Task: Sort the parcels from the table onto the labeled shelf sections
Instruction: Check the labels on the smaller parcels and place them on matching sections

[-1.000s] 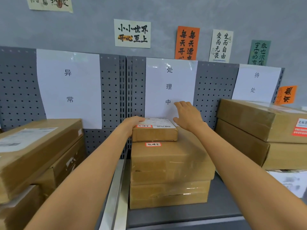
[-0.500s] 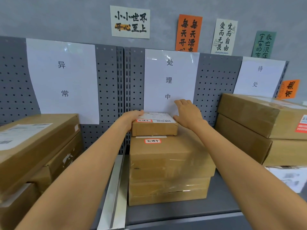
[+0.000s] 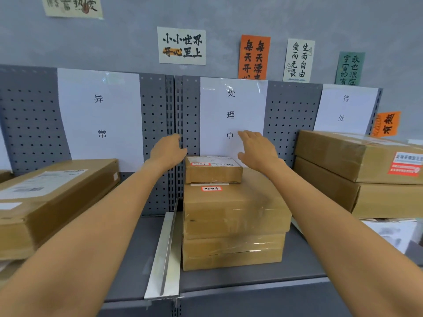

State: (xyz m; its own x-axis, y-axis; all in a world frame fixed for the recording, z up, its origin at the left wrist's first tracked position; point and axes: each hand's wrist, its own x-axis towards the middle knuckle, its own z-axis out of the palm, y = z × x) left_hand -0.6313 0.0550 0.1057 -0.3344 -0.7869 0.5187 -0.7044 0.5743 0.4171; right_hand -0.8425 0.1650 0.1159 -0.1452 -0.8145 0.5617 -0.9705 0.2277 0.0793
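A small brown parcel [image 3: 212,171] with a red sticker lies on top of a stack of two larger parcels [image 3: 233,216] in the middle shelf section, under the white label sheet [image 3: 231,110]. My left hand [image 3: 168,152] hovers just left of the small parcel, fingers relaxed, holding nothing. On the other side, my right hand [image 3: 256,149] is raised above the parcel's right end with straight fingers, apart from it.
A metal divider [image 3: 164,255] separates the left section, where flat parcels [image 3: 52,202] are stacked. Two large boxes [image 3: 357,175] fill the right section. The grey shelf board [image 3: 229,280] runs along the front. A pegboard back panel stands behind.
Both hands have let go of the small parcel and lifted off it; it now rests alone on the stack.
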